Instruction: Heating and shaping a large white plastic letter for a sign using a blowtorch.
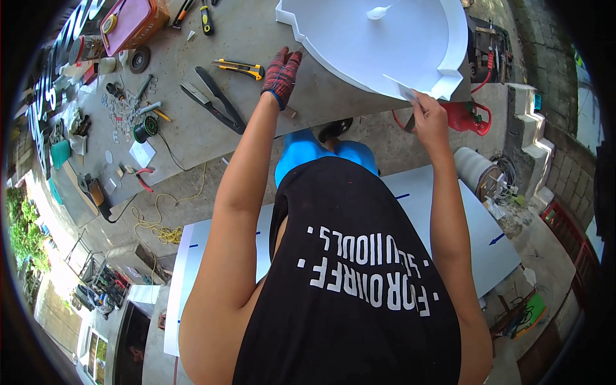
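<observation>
A large white shallow shape with a raised rim and stepped edges (391, 48) lies at the far right of the worktable. My left hand (281, 74), in a red and black knit glove, rests on the tabletop just left of it, fingers stretched out. At the near right edge of the white shape, my bare right hand (428, 119) pinches a small flat white piece (401, 87) between thumb and fingers. The piece slants up against the rim; whether it touches cannot be made out. A yellow and black utility knife (239, 68) lies left of the glove.
Long dark-handled cutters (215, 101), a screwdriver (206, 19), a wire spool (145, 129) and red-handled pliers (144, 179) lie on the grey worktable (192, 138). An orange bin (135, 29) stands far left. Beyond the right edge is a red tank (465, 117). White sheets (475, 224) lie behind me.
</observation>
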A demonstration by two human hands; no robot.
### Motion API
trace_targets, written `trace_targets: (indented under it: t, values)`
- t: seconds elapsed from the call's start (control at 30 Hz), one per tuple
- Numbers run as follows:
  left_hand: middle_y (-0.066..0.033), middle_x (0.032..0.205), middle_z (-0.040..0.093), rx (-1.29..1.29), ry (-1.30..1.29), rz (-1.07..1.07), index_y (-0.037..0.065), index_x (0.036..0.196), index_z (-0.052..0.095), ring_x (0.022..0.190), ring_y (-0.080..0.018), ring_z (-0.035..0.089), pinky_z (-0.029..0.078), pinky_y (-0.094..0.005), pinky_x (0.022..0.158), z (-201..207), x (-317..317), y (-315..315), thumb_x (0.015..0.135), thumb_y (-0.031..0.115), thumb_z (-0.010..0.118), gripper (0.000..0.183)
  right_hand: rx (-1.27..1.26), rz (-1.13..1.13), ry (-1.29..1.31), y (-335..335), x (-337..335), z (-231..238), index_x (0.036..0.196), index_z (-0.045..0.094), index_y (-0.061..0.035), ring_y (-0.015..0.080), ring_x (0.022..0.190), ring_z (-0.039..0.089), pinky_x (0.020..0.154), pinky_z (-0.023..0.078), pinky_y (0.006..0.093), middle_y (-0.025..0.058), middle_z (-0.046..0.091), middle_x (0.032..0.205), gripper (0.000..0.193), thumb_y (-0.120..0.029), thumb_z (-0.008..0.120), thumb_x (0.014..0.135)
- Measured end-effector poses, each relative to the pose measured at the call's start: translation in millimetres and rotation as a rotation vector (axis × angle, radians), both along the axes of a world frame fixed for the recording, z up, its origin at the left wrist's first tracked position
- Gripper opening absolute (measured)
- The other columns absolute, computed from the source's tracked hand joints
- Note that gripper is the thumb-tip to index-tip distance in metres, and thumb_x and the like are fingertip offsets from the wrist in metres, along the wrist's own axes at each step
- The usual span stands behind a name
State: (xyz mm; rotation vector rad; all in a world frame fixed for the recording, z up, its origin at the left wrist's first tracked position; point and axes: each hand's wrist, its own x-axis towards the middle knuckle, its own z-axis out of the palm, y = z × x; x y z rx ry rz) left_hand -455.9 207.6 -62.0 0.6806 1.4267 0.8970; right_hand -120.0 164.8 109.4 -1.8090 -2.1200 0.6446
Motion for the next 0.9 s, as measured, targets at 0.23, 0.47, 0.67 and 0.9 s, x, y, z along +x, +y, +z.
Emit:
trace_targets:
  t: [0.23,0.47,0.67,0.9]
  values:
    - [-0.0164,0.137,0.061,0.008,-0.025,-0.083,0.0,0.146,0.048,0.125,-0.0236,0.058,0.044,-0.0345,0.106,25.9,-16.3,-85.0,0.1,0.028,0.063,0.056,0.027,-0.336,0.016,-104.6,48.3,11.8,0.118,0.069,0.0015,0.0385,0.093,0.07,0.082,0.054,0.0435,0.0235,0.07,0.103,0.026,-0.009,0.061,0.096]
    - [-0.0115,0.135,0.064,-0.013,0.027,-0.43,0.004,0.144,0.053,0.121,-0.0207,0.06,0.043,-0.0338,0.106,48.6,38.0,-187.7,0.101,0.025,0.062,0.049,-0.096,-0.381,0.071,-236.9,75.1,-12.6,0.119,0.067,0.0011,0.0425,0.1,0.067,0.086,0.053,0.0458,0.0252,0.07,0.105,0.027,-0.009,0.059,0.095]
    - [-0.0173,0.136,0.063,0.035,0.161,-0.789,0.001,0.14,0.055,0.127,-0.0297,0.059,0.045,-0.0369,0.107,74.9,94.0,-288.6,0.1,0.029,0.062,0.049,-0.205,-0.486,0.103,-388.2,105.2,-57.1,0.114,0.068,0.0008,0.0441,0.097,0.067,0.085,0.053,0.0463,0.026,0.07,0.104,0.024,-0.009,0.059,0.094]
    - [-0.0179,0.137,0.062,0.002,0.385,-1.041,0.007,0.139,0.058,0.13,-0.0316,0.057,0.044,-0.0389,0.108,94.8,105.5,-365.9,0.099,0.031,0.062,0.047,-0.306,-0.631,0.147,-519.5,106.6,-87.1,0.112,0.069,0.001,0.0449,0.096,0.068,0.084,0.054,0.0478,0.0261,0.071,0.101,0.024,-0.011,0.059,0.094]
